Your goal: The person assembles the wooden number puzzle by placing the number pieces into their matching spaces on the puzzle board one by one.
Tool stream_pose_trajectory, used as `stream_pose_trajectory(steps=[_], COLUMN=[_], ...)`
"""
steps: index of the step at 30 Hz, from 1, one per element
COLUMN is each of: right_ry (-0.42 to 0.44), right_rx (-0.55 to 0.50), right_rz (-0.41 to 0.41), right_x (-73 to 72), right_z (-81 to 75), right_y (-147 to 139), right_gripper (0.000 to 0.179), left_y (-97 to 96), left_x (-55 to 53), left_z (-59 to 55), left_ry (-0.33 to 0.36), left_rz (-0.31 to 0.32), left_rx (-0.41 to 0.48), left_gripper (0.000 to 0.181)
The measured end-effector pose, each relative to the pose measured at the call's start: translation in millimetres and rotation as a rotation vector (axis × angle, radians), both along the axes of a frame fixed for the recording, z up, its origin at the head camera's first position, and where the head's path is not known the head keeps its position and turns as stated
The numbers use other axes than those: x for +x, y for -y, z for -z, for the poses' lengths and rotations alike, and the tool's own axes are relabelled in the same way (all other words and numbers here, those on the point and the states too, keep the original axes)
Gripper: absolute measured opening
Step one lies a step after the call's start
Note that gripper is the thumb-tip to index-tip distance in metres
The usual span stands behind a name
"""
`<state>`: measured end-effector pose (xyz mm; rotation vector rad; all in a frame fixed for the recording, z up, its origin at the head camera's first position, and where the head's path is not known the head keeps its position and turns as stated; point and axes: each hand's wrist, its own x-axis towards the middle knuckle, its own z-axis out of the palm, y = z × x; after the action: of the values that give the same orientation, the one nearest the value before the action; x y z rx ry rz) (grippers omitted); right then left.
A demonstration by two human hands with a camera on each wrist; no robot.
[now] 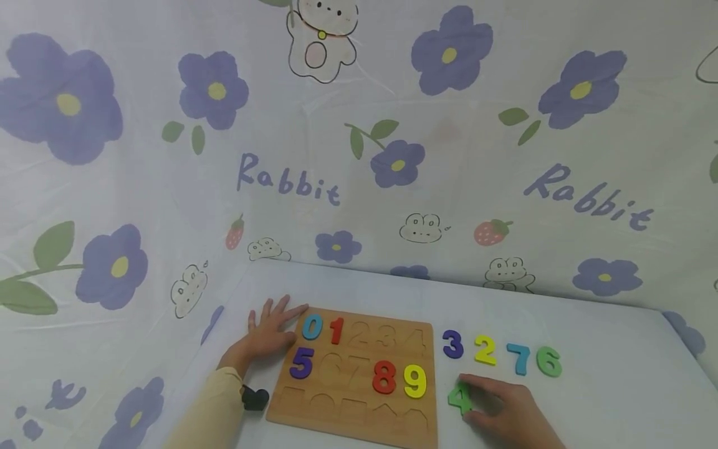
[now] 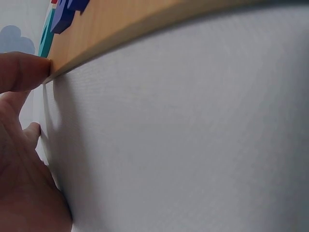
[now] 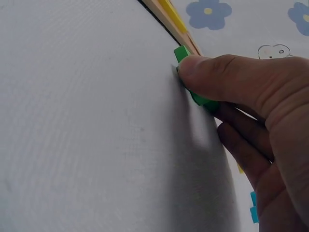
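My right hand (image 1: 507,408) pinches a green number 4 piece (image 1: 460,399) between thumb and fingers, just right of the wooden number board (image 1: 353,390). In the right wrist view the thumb lies along the green piece (image 3: 182,52), close to the white table surface. Fingers spread, my left hand (image 1: 272,330) touches the board's upper left edge. On the board sit a blue 0 (image 1: 312,327), a red 1 (image 1: 336,330), a purple 5 (image 1: 301,363), a red 8 (image 1: 384,377) and a yellow 9 (image 1: 415,381). Its other visible recesses hold no pieces.
Right of the board, a purple 3 (image 1: 453,344), yellow 2 (image 1: 485,350), blue 7 (image 1: 518,358) and green 6 (image 1: 548,362) lie in a row on the white table (image 1: 617,374). A patterned curtain (image 1: 359,125) hangs behind. A black object (image 1: 255,399) is at the left wrist.
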<state>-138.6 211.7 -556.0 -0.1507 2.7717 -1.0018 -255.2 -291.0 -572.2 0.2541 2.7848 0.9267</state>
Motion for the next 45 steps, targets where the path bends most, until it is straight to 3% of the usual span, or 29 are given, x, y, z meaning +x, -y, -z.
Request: stream_pose_trajectory(steps=[5,11,17,22,26,31,38,45], right_ry=[-0.06,-0.173,-0.354,-0.371,-0.375,-0.387,-0.382,-0.296], right_rx=[0.028,0.035,0.061,0.046,0.006,-0.045,-0.059,-0.062], right_rz=[0.023,-0.001,-0.054,-0.064,-0.077,-0.11,-0.155,-0.181], right_x=[5.0,3.8,-3.6,-15.7,-28.3,-44.1,-65.0,-82.1], right_z=[-6.0,-32.1,-55.9,-66.1,-67.6,-65.2,-51.8,-37.2], right_y=[-10,-16,-6,6,14,24,37,46], right_gripper=[0.064,0.06,0.059,0.06,0.059,0.056,0.054,0.054], left_y=[0.2,1.1,-0.2,-4.4,-6.4,-4.9,-5.9,-5.2], left_x=[-4.1,-5.9,-0.3,5.2,5.6,3.4,3.9,3.2], left_z=[7.4,9.7,2.8,-9.5,-13.4,-9.9,-13.3,-13.2], left_ry=[-0.001,-0.011,-0.005,0.014,0.03,0.023,0.03,0.027], left_rz=[0.006,0.001,-0.003,-0.002,-0.005,-0.008,-0.015,-0.016], left_rx=[-0.025,-0.026,-0.021,-0.007,-0.02,-0.03,-0.053,-0.04], left_gripper=[0.072,0.072,0.072,0.071,0.071,0.073,0.072,0.072])
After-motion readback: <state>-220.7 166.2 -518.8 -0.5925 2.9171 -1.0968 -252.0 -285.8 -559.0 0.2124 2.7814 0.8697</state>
